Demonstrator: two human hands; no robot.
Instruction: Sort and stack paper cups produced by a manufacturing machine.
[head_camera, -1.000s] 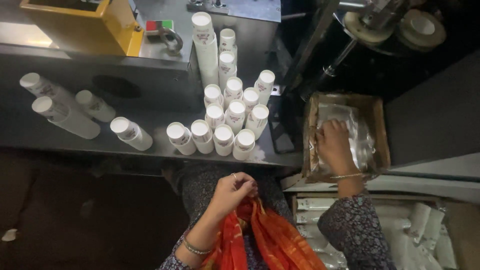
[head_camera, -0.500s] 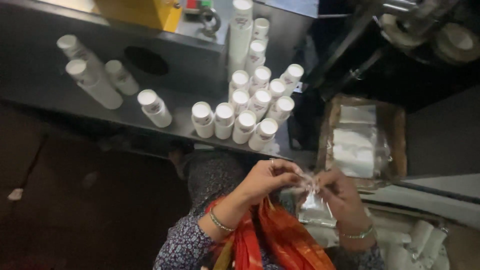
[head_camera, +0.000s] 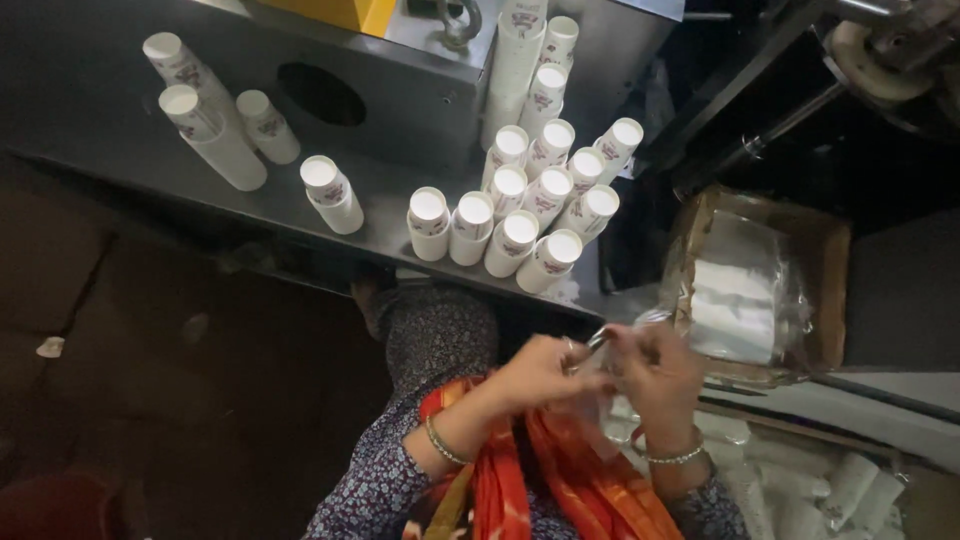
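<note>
Above the lap, the left hand (head_camera: 545, 372) and right hand (head_camera: 655, 372) meet, both pinching a clear plastic bag (head_camera: 610, 400) by its top edge (its lower part is blurred). Just to the right sits a cardboard box (head_camera: 830, 290) holding more clear bags. Stacks of paper cups (head_camera: 530, 200) stand on the grey table (head_camera: 120, 130) ahead.

Rough count: about sixteen stacks of white paper cups (head_camera: 520, 215) on the worktop (head_camera: 130, 150), four off to the left and a dozen bunched in the middle. One cardboard box (head_camera: 830, 260) holding clear plastic bags (head_camera: 735, 295), and two hands, left hand (head_camera: 545, 372) and right hand (head_camera: 660, 375).
</note>
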